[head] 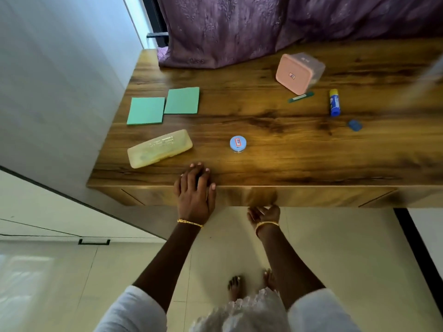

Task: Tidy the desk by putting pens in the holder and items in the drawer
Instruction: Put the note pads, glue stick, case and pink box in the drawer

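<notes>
Right, nothing's stowed yet on my wooden worktop (287,144): left hand (195,190) flat on its edge, right hand (263,214) reaching palm-up under the closed drawer front (251,196), grip hidden.

Home, probably bedroom: wooden desk (287,164), purple curtain (239,27), tiled floor (359,248), bare feet (236,287).

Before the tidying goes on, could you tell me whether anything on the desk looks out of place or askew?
Yes: the pink-lidded box at the back right lies tipped on its side, its lid facing forward instead of up. The glue stick lies flat beside it. Nothing looks spilled or damaged.
</notes>
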Available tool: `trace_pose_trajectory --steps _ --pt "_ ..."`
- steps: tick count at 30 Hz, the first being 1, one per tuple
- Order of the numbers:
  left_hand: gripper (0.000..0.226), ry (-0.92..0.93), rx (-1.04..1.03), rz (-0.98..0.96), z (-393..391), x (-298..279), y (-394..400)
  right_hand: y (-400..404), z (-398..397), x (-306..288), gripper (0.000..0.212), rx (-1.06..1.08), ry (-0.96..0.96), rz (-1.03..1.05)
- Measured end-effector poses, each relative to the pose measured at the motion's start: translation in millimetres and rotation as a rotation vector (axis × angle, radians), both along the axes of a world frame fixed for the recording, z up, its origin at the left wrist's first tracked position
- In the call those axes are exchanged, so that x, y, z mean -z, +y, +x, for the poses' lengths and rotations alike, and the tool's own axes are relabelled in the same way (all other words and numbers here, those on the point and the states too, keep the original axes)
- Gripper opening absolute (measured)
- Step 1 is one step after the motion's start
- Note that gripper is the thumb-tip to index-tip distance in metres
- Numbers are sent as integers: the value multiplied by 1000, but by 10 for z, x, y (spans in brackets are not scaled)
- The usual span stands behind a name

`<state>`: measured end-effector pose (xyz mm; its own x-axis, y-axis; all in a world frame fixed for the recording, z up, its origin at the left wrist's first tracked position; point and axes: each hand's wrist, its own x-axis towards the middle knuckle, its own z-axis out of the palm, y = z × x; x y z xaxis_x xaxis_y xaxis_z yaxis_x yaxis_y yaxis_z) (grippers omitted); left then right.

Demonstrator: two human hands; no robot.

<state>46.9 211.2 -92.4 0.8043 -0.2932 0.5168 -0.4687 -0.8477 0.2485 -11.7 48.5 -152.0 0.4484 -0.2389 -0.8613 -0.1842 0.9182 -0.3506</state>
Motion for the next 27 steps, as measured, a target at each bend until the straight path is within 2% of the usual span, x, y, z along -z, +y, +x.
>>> trace_pose_trajectory --steps 3,6,11,18,22,24,25,27 --pt "46 13 0 -12 -17 2 -6 65 68 -13 50 202 -94 137" --pt "44 61 -18 -19 -55 -45 -23 120 10 -5 52 168 -141 131" --pt "46 216 -64 -119 -279 -163 -43 193 -24 -49 51 87 -138 -11" --pt "89 345 -20 139 -577 -145 55 391 -511 32 49 156 -114 5" --pt "91 365 -15 218 -1022 -154 194 520 -1086 -113 42 98 -58 53" --pt "85 344 -2 229 -1265 -142 302 590 -1342 -330 28 -17 85 -110" --pt "83 342 -2 224 -1370 -147 353 621 -1474 -401 26 -77 220 -296" --pt "81 348 13 222 -1543 -167 431 669 -1699 -572 38 -82 509 -845"
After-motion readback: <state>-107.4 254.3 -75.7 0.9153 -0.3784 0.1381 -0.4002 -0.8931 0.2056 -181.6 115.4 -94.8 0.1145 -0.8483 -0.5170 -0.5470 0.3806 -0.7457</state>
